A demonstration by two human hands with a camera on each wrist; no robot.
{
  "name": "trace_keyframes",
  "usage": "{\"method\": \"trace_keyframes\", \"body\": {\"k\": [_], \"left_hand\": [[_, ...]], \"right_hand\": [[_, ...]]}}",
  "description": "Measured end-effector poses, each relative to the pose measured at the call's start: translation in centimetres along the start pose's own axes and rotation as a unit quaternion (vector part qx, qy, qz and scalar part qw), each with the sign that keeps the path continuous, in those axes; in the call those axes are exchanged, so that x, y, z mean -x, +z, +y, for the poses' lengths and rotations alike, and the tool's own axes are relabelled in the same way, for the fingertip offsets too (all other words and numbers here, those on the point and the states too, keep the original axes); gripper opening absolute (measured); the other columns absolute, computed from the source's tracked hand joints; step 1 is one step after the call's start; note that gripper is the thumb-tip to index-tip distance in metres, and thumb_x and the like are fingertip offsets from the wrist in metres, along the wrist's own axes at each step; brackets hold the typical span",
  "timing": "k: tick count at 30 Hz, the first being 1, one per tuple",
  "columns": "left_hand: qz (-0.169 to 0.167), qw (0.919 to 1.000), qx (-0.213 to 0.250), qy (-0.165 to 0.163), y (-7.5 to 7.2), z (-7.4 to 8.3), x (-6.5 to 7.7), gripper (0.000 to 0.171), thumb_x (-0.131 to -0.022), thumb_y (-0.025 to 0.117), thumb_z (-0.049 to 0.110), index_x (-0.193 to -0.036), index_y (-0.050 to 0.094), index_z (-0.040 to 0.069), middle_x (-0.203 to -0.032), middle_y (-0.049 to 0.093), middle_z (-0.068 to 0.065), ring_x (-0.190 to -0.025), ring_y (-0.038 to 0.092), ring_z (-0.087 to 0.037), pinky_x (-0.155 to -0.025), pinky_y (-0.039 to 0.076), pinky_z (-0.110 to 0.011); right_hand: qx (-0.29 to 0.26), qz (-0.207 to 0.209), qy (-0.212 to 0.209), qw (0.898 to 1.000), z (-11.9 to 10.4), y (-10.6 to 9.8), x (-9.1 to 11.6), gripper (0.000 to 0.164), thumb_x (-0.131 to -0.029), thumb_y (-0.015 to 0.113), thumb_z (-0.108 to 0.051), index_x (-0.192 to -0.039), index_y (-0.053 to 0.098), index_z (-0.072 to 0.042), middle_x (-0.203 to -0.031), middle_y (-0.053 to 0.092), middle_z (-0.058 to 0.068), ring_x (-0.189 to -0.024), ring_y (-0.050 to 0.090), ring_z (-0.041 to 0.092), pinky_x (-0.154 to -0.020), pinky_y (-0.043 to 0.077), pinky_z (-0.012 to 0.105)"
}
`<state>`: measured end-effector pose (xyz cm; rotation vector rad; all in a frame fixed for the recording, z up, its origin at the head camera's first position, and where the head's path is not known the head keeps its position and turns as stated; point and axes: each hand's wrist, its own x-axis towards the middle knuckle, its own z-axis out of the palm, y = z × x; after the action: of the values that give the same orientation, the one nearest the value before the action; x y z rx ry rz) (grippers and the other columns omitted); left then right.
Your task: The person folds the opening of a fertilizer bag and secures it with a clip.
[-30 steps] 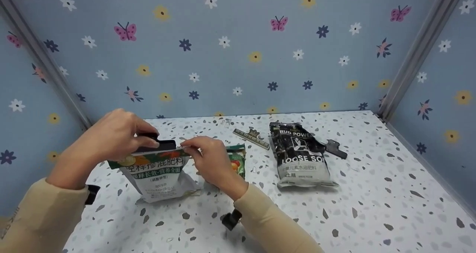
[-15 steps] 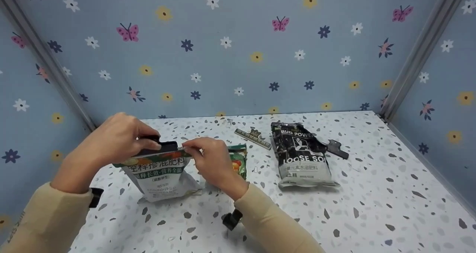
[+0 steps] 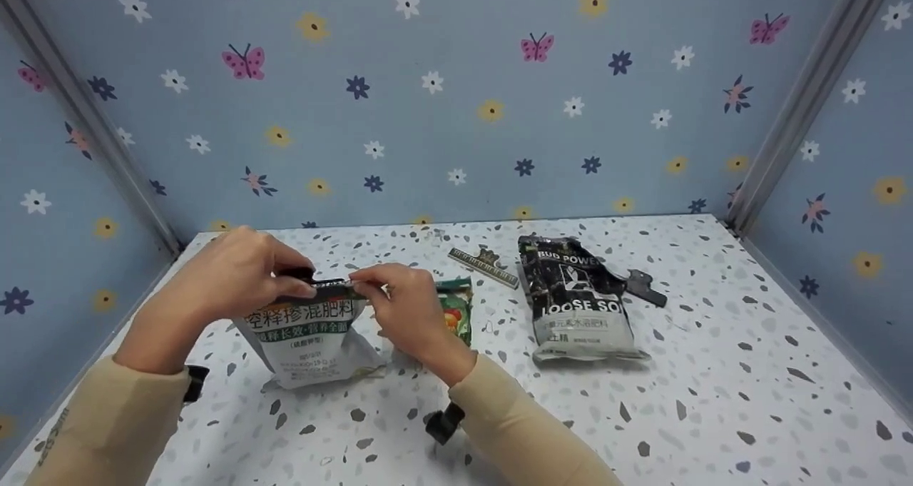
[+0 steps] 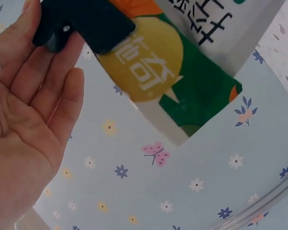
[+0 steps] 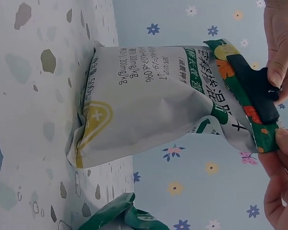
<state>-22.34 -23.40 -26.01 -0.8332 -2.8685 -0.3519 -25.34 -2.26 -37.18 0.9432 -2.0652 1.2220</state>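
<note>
"Where is the white bag (image 3: pixel 307 357) being held?"

"Upright on the speckled table (image 3: pixel 713 400), its base being supported there, while one top corner is being pinched by the right hand (image 3: pixel 406 304)."

"And the left hand (image 3: pixel 239 279)?"

"A black clip (image 5: pixel 253 88) is being gripped by it, lying across the bag's printed top band; whether the jaws are being squeezed apart cannot be told."

"What handling is being expected?"

"Soft, creasing film is being judged, weighted low by its filling and perhaps slippery; a hold is best being taken at the flat top corners, the base being left resting."

"And room?"

"The right-hand side is being crowded by a green packet (image 3: pixel 460 322); a black bag (image 3: pixel 585 300) is being seen farther right, well apart. The table's back edge is being bounded by a patterned wall (image 3: pixel 456 115), and more room is being offered towards the front."
</note>
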Motion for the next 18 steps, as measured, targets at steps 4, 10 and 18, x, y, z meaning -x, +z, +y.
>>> {"method": "trace_keyframes", "body": {"k": [4, 10, 18], "left_hand": [[-0.016, 0.9997, -0.009, -0.017, -0.2, 0.1, -0.2, 0.016, -0.084, 0.082, 0.024, -0.098, 0.08, 0.016, -0.08, 0.071, 0.007, -0.064, 0.057, -0.01, -0.058, 0.046, -0.035], [-0.02, 0.9992, -0.014, -0.03, -0.1, 0.0, 0.0, 0.022, -0.086, 0.08, 0.028, -0.104, 0.078, 0.016, -0.086, 0.07, 0.006, -0.067, 0.056, -0.011, -0.059, 0.045, -0.036], [-0.02, 0.9983, 0.02, -0.051, 0.0, -0.9, 1.1, 0.042, -0.086, 0.08, 0.032, -0.122, 0.071, 0.012, -0.097, 0.073, -0.002, -0.086, 0.066, -0.02, -0.073, 0.052, -0.048]], "right_hand": [[-0.003, -0.006, 0.007, 1.0, 0.0, -0.2, -0.1, 0.012, -0.09, 0.073, -0.006, -0.101, 0.077, -0.006, -0.098, 0.075, 0.002, -0.086, 0.069, 0.004, -0.078, 0.049, 0.012], [0.005, -0.019, 0.006, 1.0, -0.1, -0.5, -0.1, 0.013, -0.092, 0.072, -0.008, -0.104, 0.077, -0.007, -0.099, 0.075, 0.002, -0.087, 0.068, 0.004, -0.079, 0.049, 0.013], [0.0, -0.025, 0.013, 1.0, -0.1, -0.5, -0.1, 0.013, -0.092, 0.071, -0.008, -0.104, 0.076, -0.006, -0.099, 0.075, 0.003, -0.087, 0.068, 0.006, -0.078, 0.051, 0.017]]}}
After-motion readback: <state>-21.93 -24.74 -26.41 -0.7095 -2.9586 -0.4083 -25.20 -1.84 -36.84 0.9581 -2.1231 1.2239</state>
